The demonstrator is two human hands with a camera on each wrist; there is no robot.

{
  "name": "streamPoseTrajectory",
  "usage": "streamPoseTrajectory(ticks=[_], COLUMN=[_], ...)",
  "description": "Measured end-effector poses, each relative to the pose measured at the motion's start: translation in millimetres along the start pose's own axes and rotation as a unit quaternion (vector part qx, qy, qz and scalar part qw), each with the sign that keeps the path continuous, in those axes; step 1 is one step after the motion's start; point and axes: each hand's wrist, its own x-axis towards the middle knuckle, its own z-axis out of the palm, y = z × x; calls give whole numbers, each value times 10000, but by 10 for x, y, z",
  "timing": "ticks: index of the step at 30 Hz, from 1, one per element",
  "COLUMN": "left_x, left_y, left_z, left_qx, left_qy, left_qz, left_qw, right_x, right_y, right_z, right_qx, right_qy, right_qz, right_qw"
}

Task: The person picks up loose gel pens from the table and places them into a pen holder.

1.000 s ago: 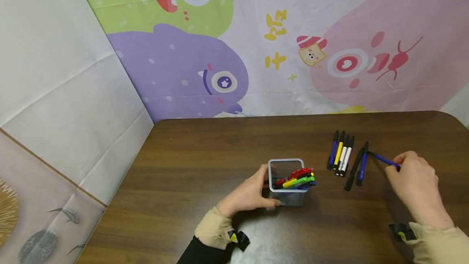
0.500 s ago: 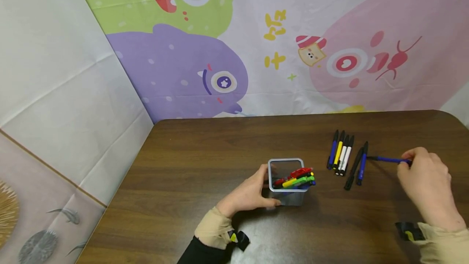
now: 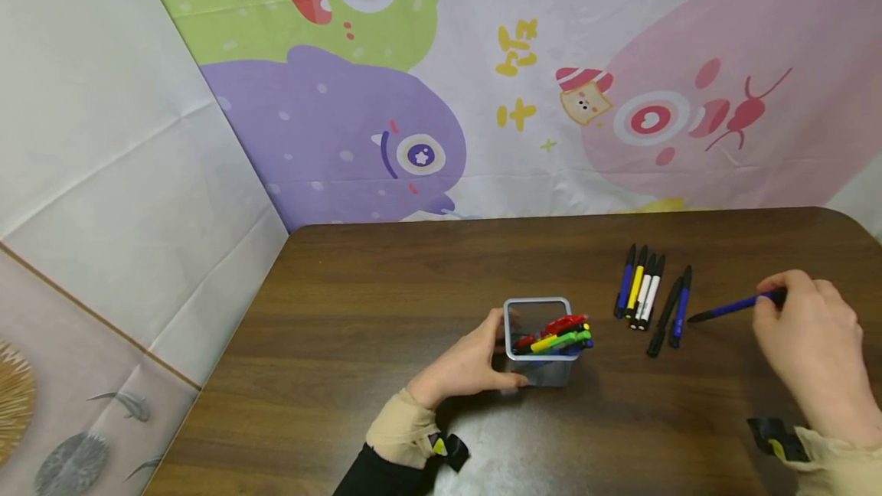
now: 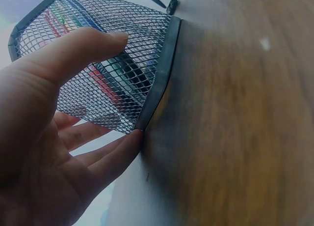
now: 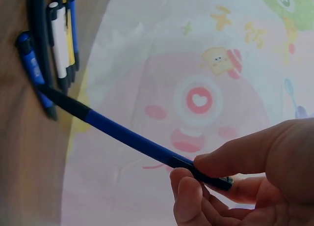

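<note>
My left hand [image 3: 468, 362] holds a mesh pen holder [image 3: 540, 372] by its left side, thumb across the front and fingers behind, as the left wrist view also shows. Several pens [image 3: 561, 337], red, yellow, green and blue, lean inside it toward the right. Between thumb and fingers of my right hand [image 3: 809, 335] is the clip end of a blue pen [image 5: 132, 137]; its black tip points left. That tip comes close to another blue pen [image 3: 681, 312] lying beside a black pen [image 3: 664, 318] on the table.
Left of those lies a row of pens: a blue pen [image 3: 625, 282], a yellow pen [image 3: 637, 282] and two white pens [image 3: 648, 297]. They rest on a brown wooden table [image 3: 358, 312]. A cartoon-printed cloth [image 3: 524, 174] hangs behind its far edge.
My right hand has moved to the right with the blue pen, whose tip has swung down toward the table. The left hand and the pen holder have stayed in place.
</note>
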Motion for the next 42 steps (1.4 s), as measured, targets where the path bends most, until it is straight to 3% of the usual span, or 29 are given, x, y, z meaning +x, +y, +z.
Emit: streamPoseTrajectory(ticks=[11,22,34,42], left_x=[-6,16,2,8], left_y=[0,-11,5,-10], left_z=[-1,-2,-7,4], left_qx=[14,-113,-30,-29], left_qy=[18,22,-1,31], left_qz=[3,137,-29,56], left_qw=[10000,9998,10000,10000], right_x=[-23,-65,-96,-134], right_y=[-73,-218,-334,-428], right_z=[-77,-81,-11,15], right_qx=[98,166,555,940], right_qy=[558,763,1292,1494], right_qz=[-577,-638,-940,-1063], right_qw=[9967,9949,9856,9786])
